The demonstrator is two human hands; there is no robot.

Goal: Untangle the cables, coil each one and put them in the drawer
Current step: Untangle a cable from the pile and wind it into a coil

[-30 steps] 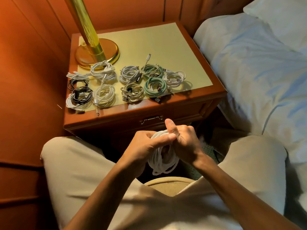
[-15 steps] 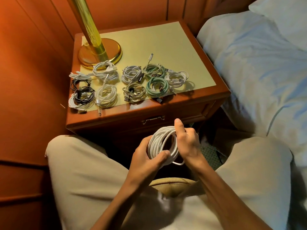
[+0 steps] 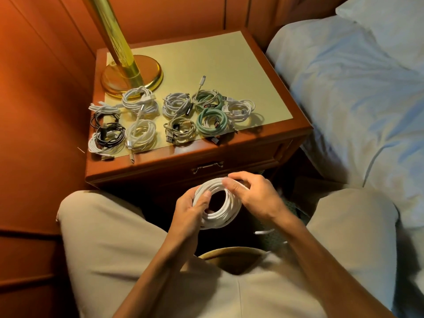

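A white cable coil is held flat above my lap, in front of the nightstand. My left hand grips its left side, thumb on top of the loops. My right hand pinches the coil's far right rim with curled fingers. A loose white cable end hangs below my right wrist. Several coiled cables lie in two rows on the nightstand top: white ones, green ones and a black one. The drawer with a metal handle is closed.
A brass lamp base with its pole stands at the nightstand's back left. The bed with light sheets lies to the right. Wood panelling runs along the left. My knees flank the coil.
The coil has turned from upright to lying flat and open toward me. My right hand moved from gripping the side to pinching the far rim; my left thumb now lies on top.
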